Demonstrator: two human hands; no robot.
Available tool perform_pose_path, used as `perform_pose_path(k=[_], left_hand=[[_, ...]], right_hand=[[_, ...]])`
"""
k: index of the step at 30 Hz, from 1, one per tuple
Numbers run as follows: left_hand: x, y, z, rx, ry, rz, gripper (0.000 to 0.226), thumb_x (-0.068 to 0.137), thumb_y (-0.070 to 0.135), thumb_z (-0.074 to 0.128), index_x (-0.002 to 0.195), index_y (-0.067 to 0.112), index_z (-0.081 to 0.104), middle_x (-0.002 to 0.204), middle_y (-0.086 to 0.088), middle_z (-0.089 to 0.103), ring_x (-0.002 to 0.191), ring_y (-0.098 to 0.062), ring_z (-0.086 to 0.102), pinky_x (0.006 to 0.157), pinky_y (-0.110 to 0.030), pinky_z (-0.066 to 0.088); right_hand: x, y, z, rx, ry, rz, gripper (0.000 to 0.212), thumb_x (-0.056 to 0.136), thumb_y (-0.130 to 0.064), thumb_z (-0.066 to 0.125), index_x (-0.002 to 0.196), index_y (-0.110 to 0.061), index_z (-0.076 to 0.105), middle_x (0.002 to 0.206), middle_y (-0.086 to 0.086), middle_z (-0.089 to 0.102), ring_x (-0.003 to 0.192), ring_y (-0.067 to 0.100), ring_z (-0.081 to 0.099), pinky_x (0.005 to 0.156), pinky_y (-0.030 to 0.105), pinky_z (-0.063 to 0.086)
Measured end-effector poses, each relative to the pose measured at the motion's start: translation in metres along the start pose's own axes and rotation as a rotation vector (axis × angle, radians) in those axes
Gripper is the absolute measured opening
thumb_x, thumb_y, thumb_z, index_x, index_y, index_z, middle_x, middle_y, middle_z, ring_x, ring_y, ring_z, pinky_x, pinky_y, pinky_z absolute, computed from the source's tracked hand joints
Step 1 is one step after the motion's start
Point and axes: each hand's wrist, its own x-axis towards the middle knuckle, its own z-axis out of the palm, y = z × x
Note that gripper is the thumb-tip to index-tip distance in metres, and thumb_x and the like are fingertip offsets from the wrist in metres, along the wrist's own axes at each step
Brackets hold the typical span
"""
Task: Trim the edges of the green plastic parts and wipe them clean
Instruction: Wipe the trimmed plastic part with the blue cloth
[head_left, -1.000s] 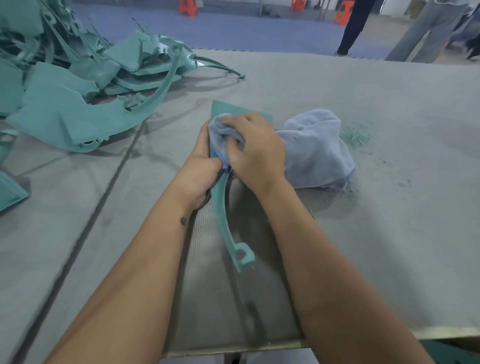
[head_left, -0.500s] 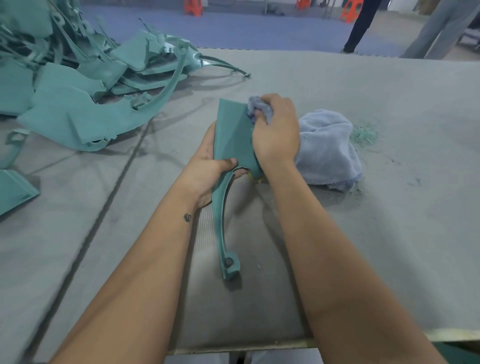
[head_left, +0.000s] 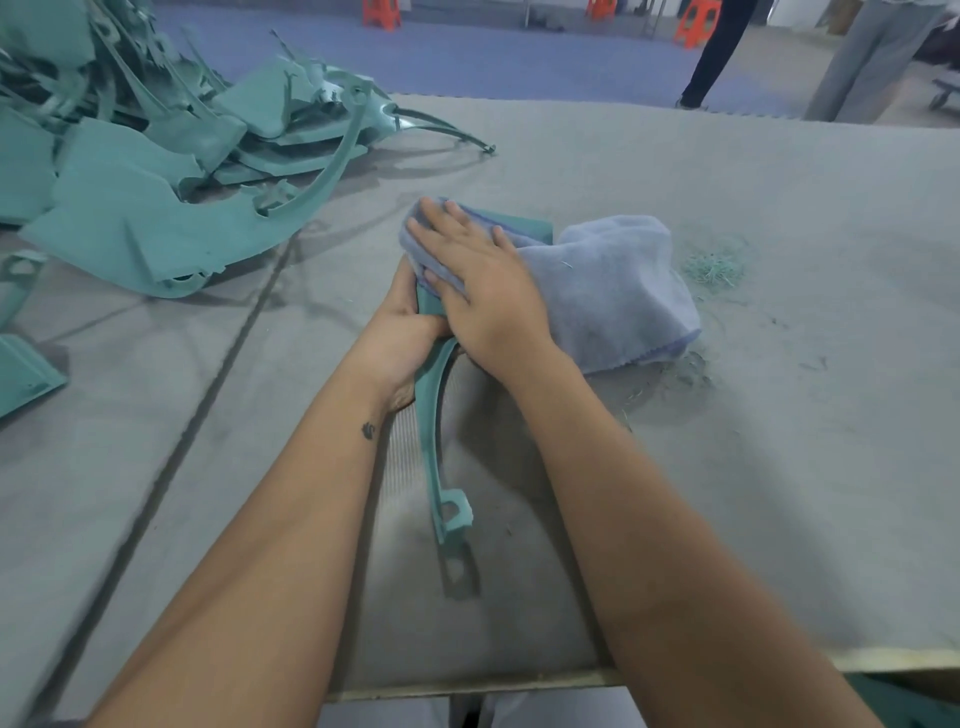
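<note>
Nearest me, the long curved green plastic part (head_left: 435, 415) ends in a small bracket lifted just off the grey felt-covered table (head_left: 779, 441). My left hand (head_left: 402, 332) curls around the part's narrow neck, gripping it. My right hand (head_left: 480, 280) lies flat, fingers straight, pressing the pale blue terry cloth (head_left: 613, 280) onto the part's wide end. Just past the cloth I see green shavings (head_left: 714, 267); far left lies a heap of green plastic parts (head_left: 156, 171).
</note>
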Motion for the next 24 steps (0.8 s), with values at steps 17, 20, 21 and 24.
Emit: perform_pose_path(k=[17, 20, 21, 24], left_hand=[[0.0, 0.0, -0.004, 0.052, -0.086, -0.004, 0.067, 0.086, -0.024, 0.041, 0.129, 0.026, 0.048, 0.094, -0.005, 0.066, 0.069, -0.015, 0.064, 0.053, -0.025, 0.053], [0.001, -0.002, -0.003, 0.044, -0.087, -0.005, 0.065, 0.087, -0.024, 0.041, 0.131, 0.023, 0.047, 0.104, -0.01, 0.063, 0.079, -0.019, 0.065, 0.059, -0.027, 0.055], [0.001, -0.002, -0.003, 0.042, -0.083, -0.005, 0.065, 0.087, -0.023, 0.042, 0.131, 0.024, 0.048, 0.106, -0.011, 0.063, 0.081, -0.02, 0.066, 0.06, -0.028, 0.055], [0.002, -0.004, -0.005, 0.08, -0.073, 0.002, 0.065, 0.087, -0.021, 0.043, 0.134, 0.024, 0.046, 0.11, -0.012, 0.063, 0.087, -0.022, 0.065, 0.063, -0.03, 0.055]], right_hand=[[0.012, -0.011, 0.006, 0.504, 0.512, 0.479, 0.044, 0.09, 0.005, 0.047, 0.126, -0.016, 0.062, 0.134, 0.0, 0.058, 0.133, 0.015, 0.044, 0.113, 0.029, 0.029], [0.012, -0.013, 0.004, 0.631, 0.611, 0.527, 0.037, 0.091, -0.001, 0.051, 0.116, -0.022, 0.068, 0.122, -0.007, 0.065, 0.118, 0.006, 0.054, 0.097, 0.01, 0.038], [0.012, -0.014, 0.003, 0.652, 0.637, 0.522, 0.037, 0.089, 0.0, 0.051, 0.114, -0.02, 0.069, 0.117, -0.009, 0.066, 0.112, 0.003, 0.056, 0.091, 0.006, 0.039], [0.009, -0.016, 0.003, 0.727, 0.708, 0.502, 0.035, 0.087, 0.003, 0.051, 0.112, -0.014, 0.069, 0.107, -0.007, 0.068, 0.094, -0.007, 0.058, 0.081, 0.003, 0.04]])
